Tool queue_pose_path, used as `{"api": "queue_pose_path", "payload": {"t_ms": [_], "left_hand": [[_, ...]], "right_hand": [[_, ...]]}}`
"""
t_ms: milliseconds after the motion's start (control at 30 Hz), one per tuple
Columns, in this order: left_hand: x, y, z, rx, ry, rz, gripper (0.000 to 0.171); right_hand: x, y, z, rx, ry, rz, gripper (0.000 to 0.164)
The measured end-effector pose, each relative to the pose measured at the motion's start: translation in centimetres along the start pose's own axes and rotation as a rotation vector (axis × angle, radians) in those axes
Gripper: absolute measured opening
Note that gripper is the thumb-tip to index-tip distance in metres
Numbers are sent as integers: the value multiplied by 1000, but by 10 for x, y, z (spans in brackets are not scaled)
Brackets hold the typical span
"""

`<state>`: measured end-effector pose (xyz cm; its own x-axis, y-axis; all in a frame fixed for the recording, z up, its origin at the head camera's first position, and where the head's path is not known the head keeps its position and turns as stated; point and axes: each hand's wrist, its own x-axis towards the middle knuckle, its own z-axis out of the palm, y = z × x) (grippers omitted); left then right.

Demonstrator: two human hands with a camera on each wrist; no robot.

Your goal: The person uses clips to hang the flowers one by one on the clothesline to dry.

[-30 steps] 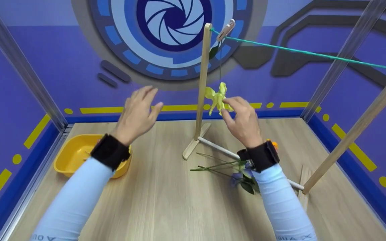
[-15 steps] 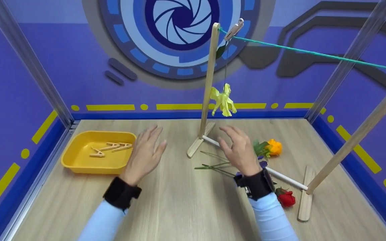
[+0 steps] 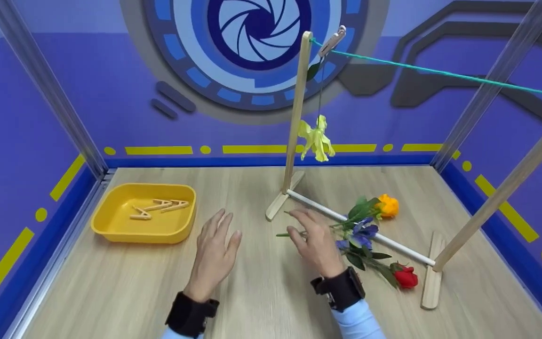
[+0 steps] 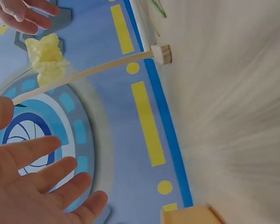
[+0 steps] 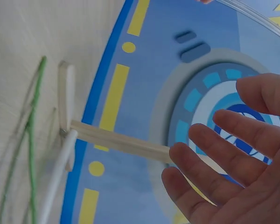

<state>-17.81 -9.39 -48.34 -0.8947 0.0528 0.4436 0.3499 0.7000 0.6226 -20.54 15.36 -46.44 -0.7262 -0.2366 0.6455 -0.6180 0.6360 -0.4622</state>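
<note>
My left hand (image 3: 215,254) is held above the table's middle, right of the yellow tray, its fingers spread and holding nothing. My right hand (image 3: 317,242) hovers over the stems of the lying flowers, fingers loosely bent with nothing between them. A yellow flower (image 3: 317,141) hangs head down beside the left post, its stem top clipped by a clothespin (image 3: 332,42) to the green string (image 3: 440,73). On the table lie an orange flower (image 3: 387,206), a purple flower (image 3: 362,231) and a red rose (image 3: 405,277). The right hand partly hides their stems (image 5: 32,140).
The yellow tray (image 3: 144,238) at the left holds several clothespins (image 3: 141,214). A wooden post (image 3: 295,117) and a second post (image 3: 501,193) carry the string; a white rod (image 3: 405,249) joins their feet. Panelled walls (image 3: 233,127) close the back and sides.
Both hands have come down and back toward me; the right hand has left the yellow flower, which hangs on by the clothespin. The view has shifted, showing the tray and the lying flowers more fully.
</note>
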Motion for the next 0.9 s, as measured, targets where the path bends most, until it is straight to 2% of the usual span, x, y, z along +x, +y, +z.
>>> {"api": "queue_pose_path", "payload": {"t_ms": [233, 367, 500, 733, 900], "left_hand": [[-8, -3, 18, 65, -35, -21, 50], [-8, -8, 21, 94, -19, -21, 49], [-8, -13, 17, 98, -1, -33, 49], [-7, -26, 2, 80, -1, -127, 50], [-6, -35, -8, 82, 13, -150, 50]], "right_hand": [[-15, 10, 27, -22, 11, 24, 31], [-19, 14, 42, -23, -6, 15, 29], [-21, 14, 51, -18, -34, 25, 27], [-20, 10, 61, 41, -90, 7, 25], [-15, 2, 70, 81, -123, -2, 25]]}}
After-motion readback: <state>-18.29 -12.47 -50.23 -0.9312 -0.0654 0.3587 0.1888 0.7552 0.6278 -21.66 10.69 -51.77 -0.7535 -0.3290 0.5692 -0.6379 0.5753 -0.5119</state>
